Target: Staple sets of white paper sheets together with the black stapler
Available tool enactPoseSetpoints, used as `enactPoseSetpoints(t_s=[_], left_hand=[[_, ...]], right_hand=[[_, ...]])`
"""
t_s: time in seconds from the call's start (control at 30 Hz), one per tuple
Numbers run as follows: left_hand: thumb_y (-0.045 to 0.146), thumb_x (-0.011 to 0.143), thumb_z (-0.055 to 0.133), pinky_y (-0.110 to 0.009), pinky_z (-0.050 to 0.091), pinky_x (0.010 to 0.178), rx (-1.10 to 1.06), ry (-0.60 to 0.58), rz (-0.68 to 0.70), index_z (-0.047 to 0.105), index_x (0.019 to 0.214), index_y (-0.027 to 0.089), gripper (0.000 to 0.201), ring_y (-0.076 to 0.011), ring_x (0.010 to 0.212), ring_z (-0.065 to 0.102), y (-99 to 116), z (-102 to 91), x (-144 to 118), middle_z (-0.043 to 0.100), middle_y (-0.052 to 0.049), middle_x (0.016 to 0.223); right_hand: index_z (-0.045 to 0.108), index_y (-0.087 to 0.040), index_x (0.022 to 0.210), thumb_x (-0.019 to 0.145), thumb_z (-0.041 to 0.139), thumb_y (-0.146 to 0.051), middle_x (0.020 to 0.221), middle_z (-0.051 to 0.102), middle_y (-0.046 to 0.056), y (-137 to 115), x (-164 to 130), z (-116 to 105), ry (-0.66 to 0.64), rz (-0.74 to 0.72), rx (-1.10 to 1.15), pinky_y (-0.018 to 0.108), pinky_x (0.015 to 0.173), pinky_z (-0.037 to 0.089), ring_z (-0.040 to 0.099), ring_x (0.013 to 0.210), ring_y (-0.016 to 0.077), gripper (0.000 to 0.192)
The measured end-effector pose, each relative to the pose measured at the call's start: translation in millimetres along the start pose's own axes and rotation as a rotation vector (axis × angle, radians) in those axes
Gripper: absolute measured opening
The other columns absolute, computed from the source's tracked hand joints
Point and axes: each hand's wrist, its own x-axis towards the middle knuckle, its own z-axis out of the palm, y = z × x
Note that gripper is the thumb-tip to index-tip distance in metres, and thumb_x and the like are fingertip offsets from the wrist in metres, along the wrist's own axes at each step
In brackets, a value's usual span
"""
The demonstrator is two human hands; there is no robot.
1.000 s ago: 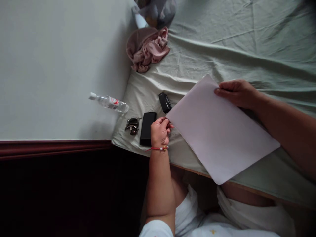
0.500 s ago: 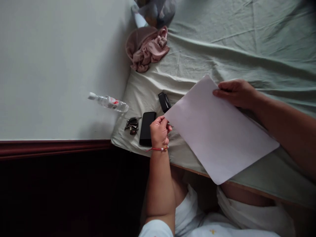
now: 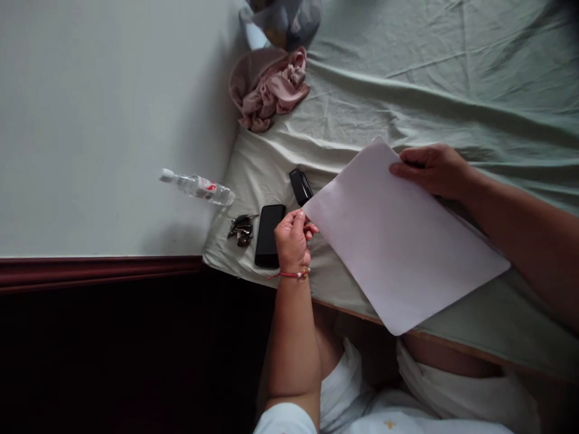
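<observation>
A blank white sheet of paper [image 3: 402,241] is held tilted above the bed's near edge, its lowest corner over the edge. My left hand [image 3: 293,238], with a red string bracelet at the wrist, pinches the left corner between thumb and fingers. On the upper right edge, my right hand [image 3: 432,169] grips the sheet, thumb on top and the other fingers partly hidden behind it. Just left of my left hand lies a black phone [image 3: 270,235]. A small black object [image 3: 300,187] of unclear kind rests beyond the paper's left corner.
A bunch of keys [image 3: 241,230] lies beside the phone. The clear plastic bottle [image 3: 203,188] is near the wall [image 3: 99,120]. Farther back are a crumpled pink cloth [image 3: 271,87] and a plastic bag [image 3: 289,24]. Wrinkled green sheeting [image 3: 452,90] covers the bed.
Very little differs. My left-hand fingers have shifted slightly at the paper's corner; both hands keep their hold on the sheet.
</observation>
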Motion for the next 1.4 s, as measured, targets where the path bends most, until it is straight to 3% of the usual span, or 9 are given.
enactPoseSetpoints(t_s=[0.1, 0.3, 0.47, 0.73, 0.93, 1.1, 1.17, 1.3, 1.4], left_hand=[[0.040, 0.076, 0.085, -0.016, 0.028, 0.040, 0.011, -0.007, 0.027, 0.065, 0.075, 0.016, 0.032, -0.0051, 0.042, 0.053, -3, -1.3, 1, 0.060, 0.005, 0.056], [0.027, 0.072, 0.085, -0.016, 0.026, 0.039, 0.020, 0.055, 0.057, 0.069, 0.077, 0.014, 0.021, -0.0052, 0.039, 0.051, -8, -2.7, 5, 0.056, 0.007, 0.049], [0.025, 0.072, 0.083, -0.016, 0.028, 0.040, 0.002, 0.062, 0.084, 0.070, 0.077, 0.014, 0.017, -0.0051, 0.039, 0.051, -9, -2.3, 6, 0.058, 0.007, 0.051], [0.025, 0.072, 0.083, -0.017, 0.029, 0.038, 0.030, 0.094, 0.064, 0.070, 0.076, 0.014, 0.017, -0.0032, 0.036, 0.045, -8, -2.8, 7, 0.055, 0.009, 0.052], [0.021, 0.072, 0.081, -0.015, 0.024, 0.036, 0.056, 0.011, -0.069, 0.064, 0.070, 0.014, 0.018, -0.0025, 0.035, 0.044, -5, -2.6, 3, 0.054, 0.008, 0.053], [0.013, 0.077, 0.073, -0.014, 0.023, 0.036, 0.079, 0.017, -0.143, 0.063, 0.069, 0.014, 0.012, -0.0032, 0.035, 0.045, -2, -0.8, 1, 0.053, 0.008, 0.050], [0.011, 0.079, 0.069, -0.015, 0.022, 0.036, 0.096, 0.025, -0.159, 0.062, 0.069, 0.013, 0.013, -0.0035, 0.035, 0.045, -1, -0.6, 1, 0.053, 0.008, 0.049], [0.008, 0.082, 0.063, -0.015, 0.021, 0.035, 0.121, 0.014, -0.177, 0.061, 0.067, 0.013, 0.016, -0.0031, 0.034, 0.044, -1, -1.0, 2, 0.053, 0.007, 0.049], [0.008, 0.080, 0.063, -0.015, 0.020, 0.036, 0.124, 0.015, -0.190, 0.059, 0.068, 0.013, 0.014, -0.0023, 0.034, 0.042, 0, -0.9, 3, 0.053, 0.007, 0.051]], right_hand=[[0.041, -0.020, 0.068, 0.094, 0.067, -0.042, 0.061, 0.037, -0.004, 3, 1, 0, 0.003, 0.006, 0.005, 0.026, 0.050, 0.024, 0.032, 0.055, 0.0068, 0.043], [0.041, -0.020, 0.068, 0.093, 0.068, -0.040, 0.062, 0.036, -0.004, 2, 1, 0, -0.023, -0.022, 0.044, 0.026, 0.049, 0.023, 0.030, 0.055, 0.0064, 0.042], [0.059, -0.017, 0.078, 0.087, 0.073, -0.044, 0.068, 0.049, -0.002, 8, 4, 1, -0.067, -0.089, 0.136, 0.023, 0.050, 0.030, 0.041, 0.059, 0.0072, 0.032], [0.066, -0.015, 0.088, 0.086, 0.074, -0.046, 0.076, 0.059, 0.001, 13, 7, 1, -0.095, -0.101, 0.157, 0.022, 0.053, 0.038, 0.050, 0.064, 0.0096, 0.031], [0.068, -0.016, 0.088, 0.085, 0.074, -0.042, 0.072, 0.059, 0.000, 11, 5, 1, -0.053, -0.047, 0.145, 0.023, 0.053, 0.038, 0.048, 0.061, 0.0093, 0.027], [0.071, -0.015, 0.101, 0.084, 0.074, -0.046, 0.086, 0.068, 0.004, 15, 8, 5, -0.016, -0.091, 0.195, 0.026, 0.063, 0.044, 0.056, 0.072, 0.0126, 0.036], [0.072, -0.015, 0.104, 0.084, 0.072, -0.046, 0.089, 0.069, 0.005, 17, 11, 6, 0.046, -0.161, 0.153, 0.027, 0.067, 0.045, 0.055, 0.075, 0.0129, 0.037], [0.075, -0.017, 0.101, 0.088, 0.067, -0.043, 0.082, 0.066, 0.005, 18, 12, 5, 0.128, -0.321, -0.146, 0.029, 0.073, 0.043, 0.052, 0.075, 0.0138, 0.030], [0.071, -0.016, 0.127, 0.090, 0.065, -0.041, 0.082, 0.069, 0.003, 15, 10, 4, 0.076, -0.287, -0.209, 0.029, 0.071, 0.043, 0.050, 0.069, 0.0127, 0.046]])
